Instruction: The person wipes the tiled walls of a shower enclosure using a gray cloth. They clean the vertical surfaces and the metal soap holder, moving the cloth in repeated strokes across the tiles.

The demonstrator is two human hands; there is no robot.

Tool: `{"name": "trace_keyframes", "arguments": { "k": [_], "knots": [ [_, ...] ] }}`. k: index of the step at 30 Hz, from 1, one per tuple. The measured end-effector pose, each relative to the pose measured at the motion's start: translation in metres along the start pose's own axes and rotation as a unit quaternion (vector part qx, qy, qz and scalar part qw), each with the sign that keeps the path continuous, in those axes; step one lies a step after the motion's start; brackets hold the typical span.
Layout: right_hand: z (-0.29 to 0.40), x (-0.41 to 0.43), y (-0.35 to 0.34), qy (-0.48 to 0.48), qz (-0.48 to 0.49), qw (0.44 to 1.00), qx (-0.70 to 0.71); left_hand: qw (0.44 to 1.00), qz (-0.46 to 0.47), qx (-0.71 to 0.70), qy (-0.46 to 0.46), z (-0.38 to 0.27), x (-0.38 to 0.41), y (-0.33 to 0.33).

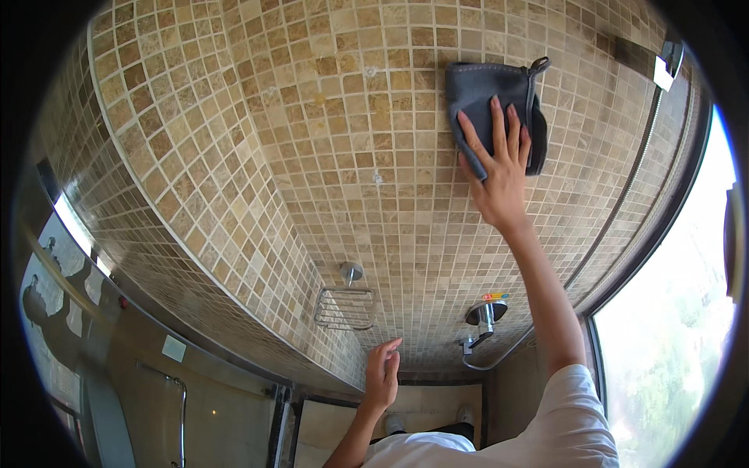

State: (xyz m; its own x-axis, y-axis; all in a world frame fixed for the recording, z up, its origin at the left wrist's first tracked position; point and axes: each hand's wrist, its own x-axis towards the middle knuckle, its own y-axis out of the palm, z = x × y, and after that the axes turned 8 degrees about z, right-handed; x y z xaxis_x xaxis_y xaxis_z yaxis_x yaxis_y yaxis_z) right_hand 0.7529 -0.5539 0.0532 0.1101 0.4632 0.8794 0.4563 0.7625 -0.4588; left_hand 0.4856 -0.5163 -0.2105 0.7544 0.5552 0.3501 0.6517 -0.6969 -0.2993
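My right hand (502,175) is raised with its fingers spread, pressing a dark grey cloth (477,88) flat against the mosaic tile wall (404,146). The cloth is folded and has a stitched edge and a hanging loop at its upper right corner. Lower down, near my body, my left hand (383,374) hangs in the air with its fingers loosely bent, holding nothing. Just above it on the wall is a chrome wire soap basket (345,307).
Right of the basket sits a chrome shower mixer (485,316) with a hose (629,187) running up to a handset holder (664,67). A bright window (655,316) borders the right. A glass door with a metal handle (183,409) stands lower left.
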Motion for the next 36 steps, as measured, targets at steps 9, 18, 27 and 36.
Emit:
{"name": "trace_keyframes", "arguments": {
  "k": [9,18,27,36],
  "knots": [
    [0.076,-0.304,0.106,-0.031,0.388,0.884,0.261,0.999,-0.025,0.037,-0.022,-0.025,0.0,0.012],
    [0.073,-0.246,0.025,0.482,0.258,0.088,0.833,0.99,-0.058,-0.117,-0.045,-0.031,0.019,-0.023],
    [0.045,-0.204,-0.017,0.411,0.446,0.227,0.762,0.836,0.292,-0.456,-0.092,-0.067,0.038,-0.033],
    [0.014,-0.214,-0.025,0.46,0.386,0.356,0.716,0.824,0.144,-0.431,-0.339,-0.068,0.033,0.022]
  ]
}}
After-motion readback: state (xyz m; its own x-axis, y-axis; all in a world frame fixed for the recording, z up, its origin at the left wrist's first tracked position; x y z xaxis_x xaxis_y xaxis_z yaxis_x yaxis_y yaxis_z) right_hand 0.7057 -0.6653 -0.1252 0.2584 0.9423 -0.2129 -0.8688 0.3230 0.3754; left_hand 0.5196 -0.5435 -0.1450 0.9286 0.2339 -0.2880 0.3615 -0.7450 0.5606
